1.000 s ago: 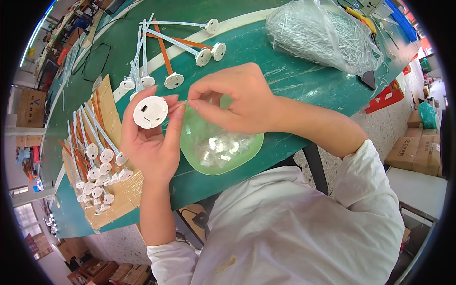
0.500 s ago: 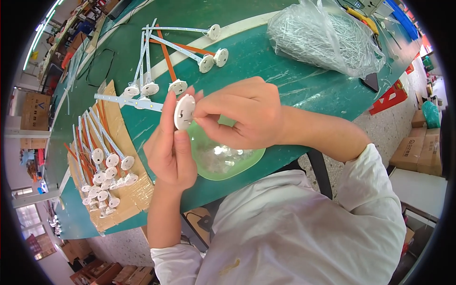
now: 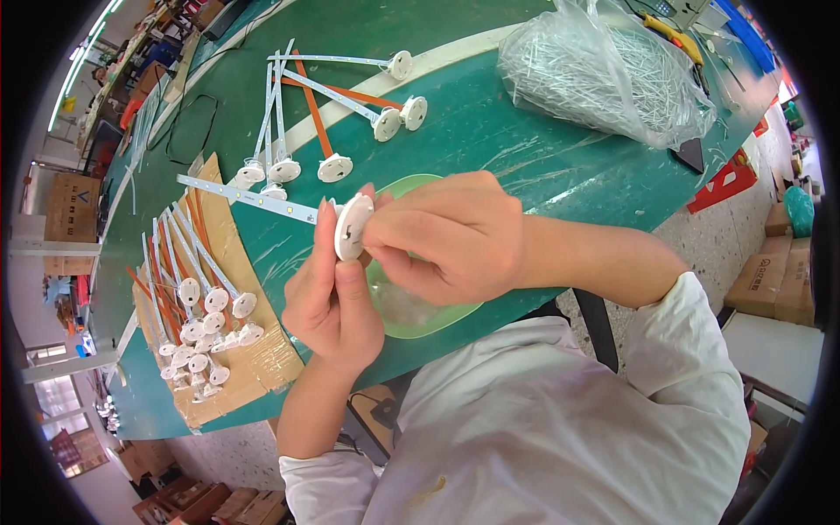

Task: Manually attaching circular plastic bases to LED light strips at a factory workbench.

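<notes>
Green tabletop [image 3: 499, 157], bowl [image 3: 420, 332] beneath right hand [image 3: 464, 236]

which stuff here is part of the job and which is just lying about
Likely in the job:
white disc, in the left hand
pale strip behind it
green bowl
other disc-ended strips

Probably just lying about:
yellow-handled tool
brown cartons
red object

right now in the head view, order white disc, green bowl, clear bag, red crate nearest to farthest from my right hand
1. White disc, at the fingertips of your right hand
2. Green bowl, beneath it
3. Clear bag, up and to the right
4. Red crate, far right, beyond the table
</notes>
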`<state>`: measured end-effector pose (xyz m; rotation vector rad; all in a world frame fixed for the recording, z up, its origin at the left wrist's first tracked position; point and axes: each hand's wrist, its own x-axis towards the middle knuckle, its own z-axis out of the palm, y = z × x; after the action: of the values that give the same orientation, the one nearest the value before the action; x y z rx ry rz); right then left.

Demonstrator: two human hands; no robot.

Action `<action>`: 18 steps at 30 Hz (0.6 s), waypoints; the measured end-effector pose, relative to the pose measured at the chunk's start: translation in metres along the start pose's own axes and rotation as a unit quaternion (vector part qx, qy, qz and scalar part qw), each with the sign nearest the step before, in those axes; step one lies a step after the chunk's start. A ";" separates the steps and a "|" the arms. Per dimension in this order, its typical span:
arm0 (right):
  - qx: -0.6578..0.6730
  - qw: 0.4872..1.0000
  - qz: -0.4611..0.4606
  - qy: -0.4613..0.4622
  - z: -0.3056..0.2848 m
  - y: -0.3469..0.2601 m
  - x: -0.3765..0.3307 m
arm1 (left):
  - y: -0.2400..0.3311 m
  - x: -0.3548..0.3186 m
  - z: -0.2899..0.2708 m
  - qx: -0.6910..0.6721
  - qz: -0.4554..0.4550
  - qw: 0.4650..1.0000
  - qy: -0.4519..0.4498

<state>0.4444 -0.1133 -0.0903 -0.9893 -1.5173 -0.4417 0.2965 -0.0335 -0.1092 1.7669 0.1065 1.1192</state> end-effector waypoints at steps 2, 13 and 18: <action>-0.003 1.000 -0.002 0.014 0.001 -0.001 -0.001 | 0.000 -0.001 0.003 0.022 0.011 1.000 -0.006; -0.038 0.999 0.003 -0.009 0.002 -0.006 -0.007 | -0.003 0.008 -0.003 0.139 0.131 0.980 -0.052; 0.018 0.993 0.066 -0.093 0.000 0.005 0.003 | -0.001 0.015 -0.010 0.075 0.070 0.994 -0.033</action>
<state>0.4485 -0.1094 -0.0886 -1.1193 -1.6080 -0.2318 0.2983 -0.0187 -0.1001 1.9683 0.0265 1.1764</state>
